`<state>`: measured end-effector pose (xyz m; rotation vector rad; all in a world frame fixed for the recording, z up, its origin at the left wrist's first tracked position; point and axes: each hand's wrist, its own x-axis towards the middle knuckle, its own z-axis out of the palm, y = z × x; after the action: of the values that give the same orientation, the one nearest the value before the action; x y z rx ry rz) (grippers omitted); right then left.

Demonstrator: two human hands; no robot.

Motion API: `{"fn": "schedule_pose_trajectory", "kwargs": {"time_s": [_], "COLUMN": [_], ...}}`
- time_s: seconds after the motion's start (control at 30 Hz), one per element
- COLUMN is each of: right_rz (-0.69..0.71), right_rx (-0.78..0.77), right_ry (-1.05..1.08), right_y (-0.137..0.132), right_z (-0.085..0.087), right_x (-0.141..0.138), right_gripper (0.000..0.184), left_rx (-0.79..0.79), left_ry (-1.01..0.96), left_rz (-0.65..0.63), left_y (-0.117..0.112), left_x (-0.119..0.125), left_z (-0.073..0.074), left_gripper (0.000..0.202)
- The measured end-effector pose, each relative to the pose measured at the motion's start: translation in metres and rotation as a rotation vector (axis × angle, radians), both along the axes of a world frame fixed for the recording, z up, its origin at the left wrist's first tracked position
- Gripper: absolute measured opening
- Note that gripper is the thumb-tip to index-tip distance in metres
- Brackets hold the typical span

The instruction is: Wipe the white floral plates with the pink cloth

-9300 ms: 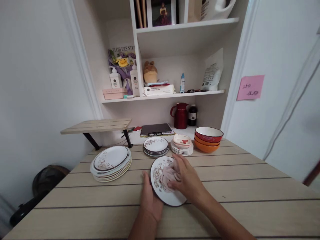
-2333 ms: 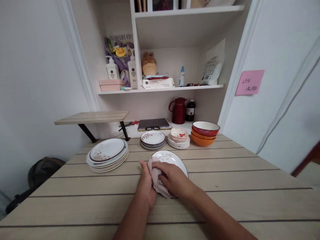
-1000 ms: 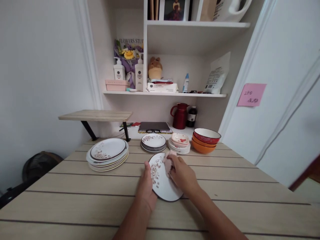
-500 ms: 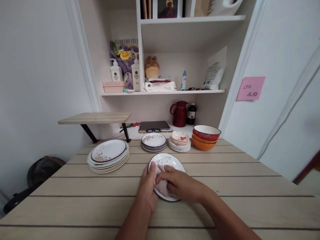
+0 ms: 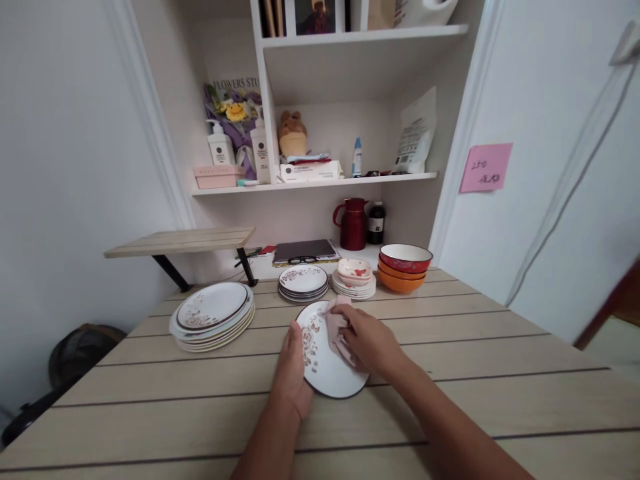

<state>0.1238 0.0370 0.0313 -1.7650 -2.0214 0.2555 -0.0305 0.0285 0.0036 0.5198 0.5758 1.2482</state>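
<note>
A small white plate (image 5: pixel 325 370) with a dark rim and a brown floral pattern is tilted up off the wooden table (image 5: pixel 480 373). My left hand (image 5: pixel 293 373) grips its left edge. My right hand (image 5: pixel 367 340) presses a pale pink cloth (image 5: pixel 336 325) against the plate's upper right face, with its fingers closed on the cloth.
A stack of large floral plates (image 5: pixel 213 317) lies at the left. Behind are a stack of small plates (image 5: pixel 303 281), saucers with a red-patterned dish (image 5: pixel 354 279) and stacked red and orange bowls (image 5: pixel 404 267). Shelves, a red jug (image 5: pixel 353 223) and a side shelf (image 5: pixel 180 241) stand at the back.
Half a second ago the plate lay flatter with the cloth on its lower left; now it is tilted up and my right hand has carried the cloth to its upper right.
</note>
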Motion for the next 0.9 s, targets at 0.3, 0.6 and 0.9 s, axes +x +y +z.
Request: {"fn": "schedule_pose_trajectory", "kwargs": {"time_s": [0.3, 0.6, 0.9], "right_rz": [0.430, 0.142, 0.068], "right_rx": [-0.043, -0.018, -0.191], "right_ry": [0.021, -0.022, -0.263], "right_y": [-0.023, -0.006, -0.023], "right_z": [0.010, 0.008, 0.024], "right_x": [-0.035, -0.009, 0.020], "right_gripper": [0.058, 0.066, 0.041], "left_rx": [-0.052, -0.070, -0.146], "left_ry": [-0.020, -0.078, 0.011], "left_rz": [-0.051, -0.108, -0.068], "left_y": [0.002, 0.001, 0.001], "left_x": [-0.004, -0.003, -0.003], "left_z": [-0.007, 0.000, -0.002], "left_gripper": [0.073, 0.073, 0.076]}}
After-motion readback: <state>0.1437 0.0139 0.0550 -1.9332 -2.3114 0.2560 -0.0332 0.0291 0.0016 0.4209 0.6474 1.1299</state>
